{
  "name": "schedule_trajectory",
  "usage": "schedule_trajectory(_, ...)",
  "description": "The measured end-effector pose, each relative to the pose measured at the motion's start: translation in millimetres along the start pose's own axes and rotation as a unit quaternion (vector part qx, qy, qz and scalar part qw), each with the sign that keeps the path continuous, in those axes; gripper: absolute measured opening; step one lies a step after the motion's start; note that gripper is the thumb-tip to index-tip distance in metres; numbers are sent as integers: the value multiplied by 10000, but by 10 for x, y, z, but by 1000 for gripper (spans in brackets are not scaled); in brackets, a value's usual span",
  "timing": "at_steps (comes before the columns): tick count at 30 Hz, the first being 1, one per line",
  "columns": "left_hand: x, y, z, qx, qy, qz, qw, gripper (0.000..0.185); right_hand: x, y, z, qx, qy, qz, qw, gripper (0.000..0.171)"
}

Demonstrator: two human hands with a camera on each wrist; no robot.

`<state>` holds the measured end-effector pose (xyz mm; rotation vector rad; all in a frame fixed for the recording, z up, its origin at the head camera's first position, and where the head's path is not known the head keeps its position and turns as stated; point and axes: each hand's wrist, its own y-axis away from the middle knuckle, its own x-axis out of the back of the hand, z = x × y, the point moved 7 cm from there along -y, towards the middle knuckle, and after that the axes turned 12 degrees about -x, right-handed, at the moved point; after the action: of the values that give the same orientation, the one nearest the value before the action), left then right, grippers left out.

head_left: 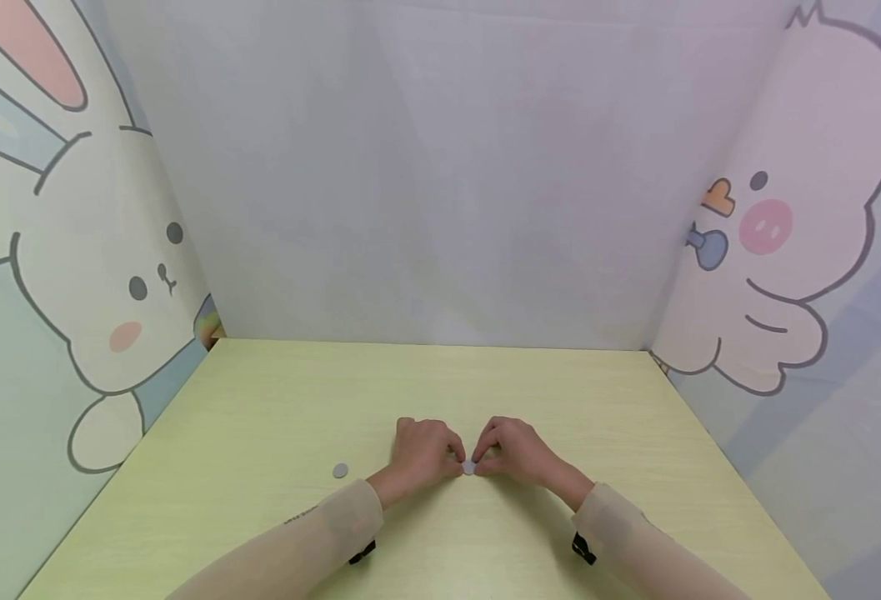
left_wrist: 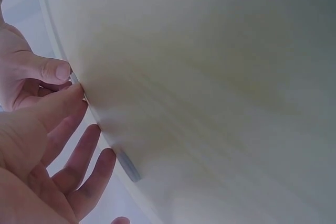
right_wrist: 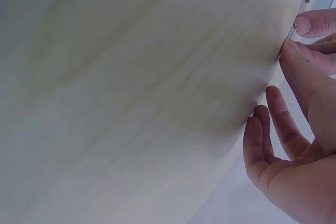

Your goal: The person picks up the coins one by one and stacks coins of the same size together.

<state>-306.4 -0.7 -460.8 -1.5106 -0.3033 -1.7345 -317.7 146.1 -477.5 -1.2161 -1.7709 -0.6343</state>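
Near the middle of the table, a small grey disc [head_left: 468, 467] lies between the two hands. My left hand [head_left: 423, 454] pinches its left edge with thumb and fingertips. From the other side my right hand [head_left: 517, 452] grips the right edge the same way. Both hands are low at the tabletop, and their fingers cover part of the disc's rim. In the left wrist view the disc [left_wrist: 74, 78] shows as a thin edge between the two thumbs. A second grey disc [head_left: 340, 471] lies flat to the left of my left hand, untouched.
The pale yellow table [head_left: 290, 392] ends at a plain light curtain [head_left: 440, 183] at the back. Printed cloth walls stand on both sides, a rabbit [head_left: 102, 317] on the left and a pale cartoon animal [head_left: 808, 167] on the right.
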Motion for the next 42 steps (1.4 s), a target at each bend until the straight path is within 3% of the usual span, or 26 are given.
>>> schedule_trajectory(42,37,5,7,-49,126,-15,9999,10,14,15,-9,-101,-1,-31,9999,8)
